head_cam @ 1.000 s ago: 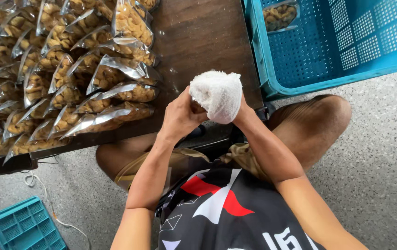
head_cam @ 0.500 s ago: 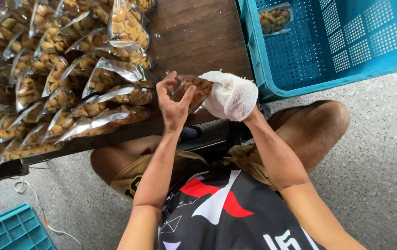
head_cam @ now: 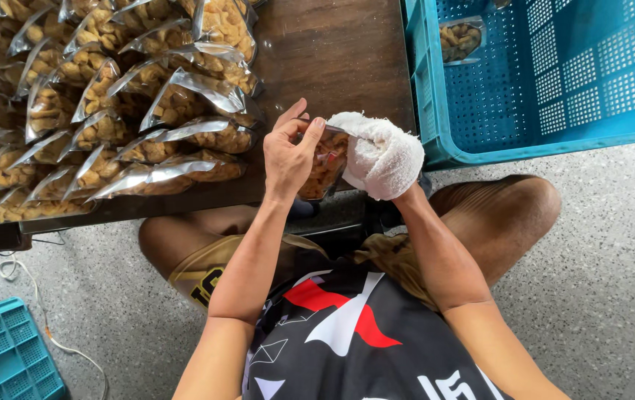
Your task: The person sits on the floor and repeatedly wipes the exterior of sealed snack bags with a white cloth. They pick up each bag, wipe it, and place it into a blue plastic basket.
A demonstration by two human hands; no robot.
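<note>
My left hand (head_cam: 289, 152) grips the top of a clear snack bag (head_cam: 325, 167) filled with golden fried pieces, held upright over the near edge of the dark wooden table (head_cam: 332, 59). My right hand (head_cam: 382, 157) is wrapped in a white cloth and presses against the bag's right side and top. The bag is partly hidden between the two hands. Left of my hands, several filled snack bags (head_cam: 110, 111) lie in overlapping rows on the table.
A blue perforated plastic crate (head_cam: 554, 74) stands to the right of the table with one filled bag (head_cam: 459, 41) inside. A smaller blue crate (head_cam: 2, 355) sits on the speckled floor at lower left, beside a white cord (head_cam: 39, 326). My knees are under the table edge.
My hands have risen from the table edge and parted slightly; the snack bag between them has become visible and is held upright, the cloth-wrapped hand shifted to its right side.
</note>
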